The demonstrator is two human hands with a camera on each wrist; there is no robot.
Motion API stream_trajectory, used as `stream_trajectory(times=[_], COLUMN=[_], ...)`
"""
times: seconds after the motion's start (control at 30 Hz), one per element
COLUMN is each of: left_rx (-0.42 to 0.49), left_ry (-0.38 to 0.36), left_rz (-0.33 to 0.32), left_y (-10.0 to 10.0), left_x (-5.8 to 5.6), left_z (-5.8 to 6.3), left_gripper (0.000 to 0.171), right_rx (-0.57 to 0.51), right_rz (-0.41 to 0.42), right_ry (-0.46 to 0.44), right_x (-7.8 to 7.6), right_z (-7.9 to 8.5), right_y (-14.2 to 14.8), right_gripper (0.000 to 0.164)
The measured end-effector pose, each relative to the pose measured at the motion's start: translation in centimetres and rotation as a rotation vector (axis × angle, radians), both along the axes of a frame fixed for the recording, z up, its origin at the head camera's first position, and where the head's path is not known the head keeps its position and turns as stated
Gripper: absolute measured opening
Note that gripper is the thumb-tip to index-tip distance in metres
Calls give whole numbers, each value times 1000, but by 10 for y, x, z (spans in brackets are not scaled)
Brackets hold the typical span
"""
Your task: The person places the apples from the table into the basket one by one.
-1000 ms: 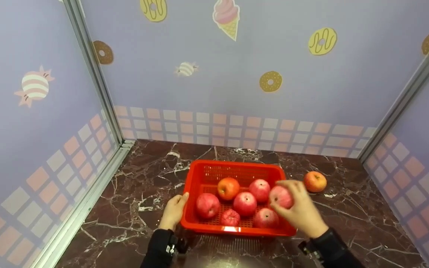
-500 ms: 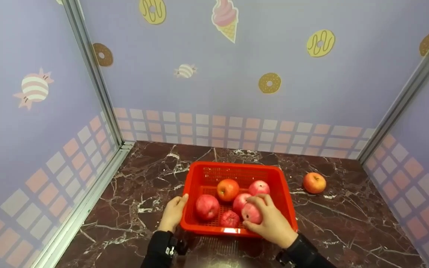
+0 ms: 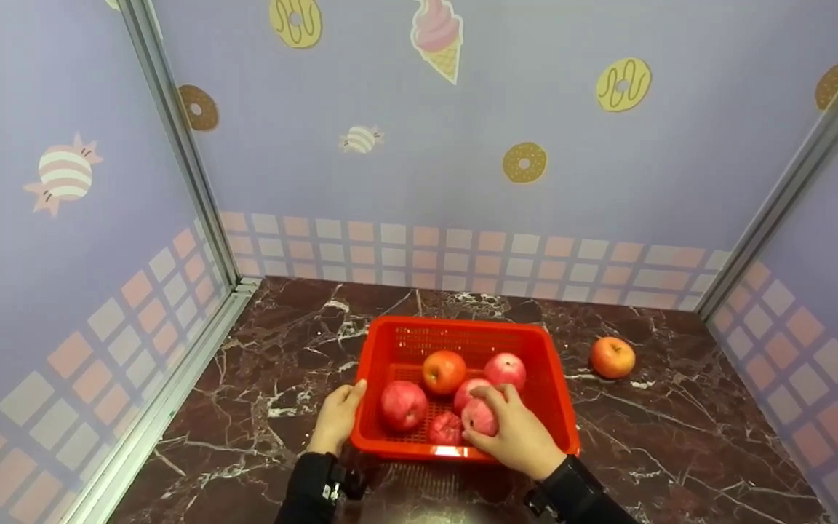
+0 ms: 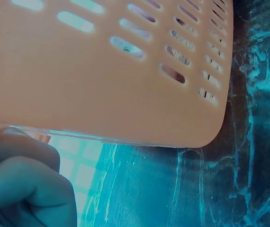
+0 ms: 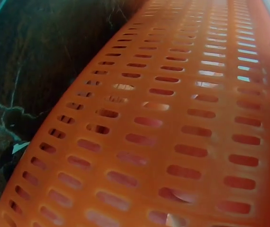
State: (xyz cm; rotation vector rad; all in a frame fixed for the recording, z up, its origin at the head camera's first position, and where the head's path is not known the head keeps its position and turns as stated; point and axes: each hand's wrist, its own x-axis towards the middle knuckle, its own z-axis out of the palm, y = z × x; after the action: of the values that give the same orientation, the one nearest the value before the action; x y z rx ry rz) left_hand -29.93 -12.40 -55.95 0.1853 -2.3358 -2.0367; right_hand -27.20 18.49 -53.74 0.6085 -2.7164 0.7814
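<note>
A red plastic basket (image 3: 561, 407) with slotted walls stands on the table and holds several apples, among them an orange-red one (image 3: 444, 372) and a pink one (image 3: 404, 405). My left hand (image 3: 337, 418) grips its left rim. In the left wrist view the curled fingers (image 4: 26, 182) are beside the basket wall (image 4: 102, 94). Over the front part of the basket, my right hand (image 3: 521, 437) holds a pink apple (image 3: 479, 418) between thumb and fingers. Other apples touch or lie behind it. The right wrist view has only the slotted wall (image 5: 168, 118); the hand is hidden there.
One orange-red apple (image 3: 612, 357) lies outside the basket, on the dark marbled table (image 3: 681, 429) to the right. Patterned panels (image 3: 463, 182) close off the back and both sides, with metal posts (image 3: 186, 145) at the corners.
My right hand has moved left and down, carrying the pink apple from the basket's right side to the front middle. My left hand stays on the rim.
</note>
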Motion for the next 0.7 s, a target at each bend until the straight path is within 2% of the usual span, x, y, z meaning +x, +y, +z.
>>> stream_trajectory(times=[0.23,0.5,0.7], left_rx=[-11,-31,0], left_ry=[9,11,58], left_rz=[-1,5,0], left_y=[0,0,-1], left_x=[1,0,2], left_z=[0,1,-1], left_gripper=[41,41,42], right_rx=[63,123,165], right_rz=[-23,-55,-55], right_ry=[-109,-176,-208], right_x=[-7,-10,-10], right_z=[2,1,1], right_y=[-6,-7,-6], right_gripper=[63,69,69])
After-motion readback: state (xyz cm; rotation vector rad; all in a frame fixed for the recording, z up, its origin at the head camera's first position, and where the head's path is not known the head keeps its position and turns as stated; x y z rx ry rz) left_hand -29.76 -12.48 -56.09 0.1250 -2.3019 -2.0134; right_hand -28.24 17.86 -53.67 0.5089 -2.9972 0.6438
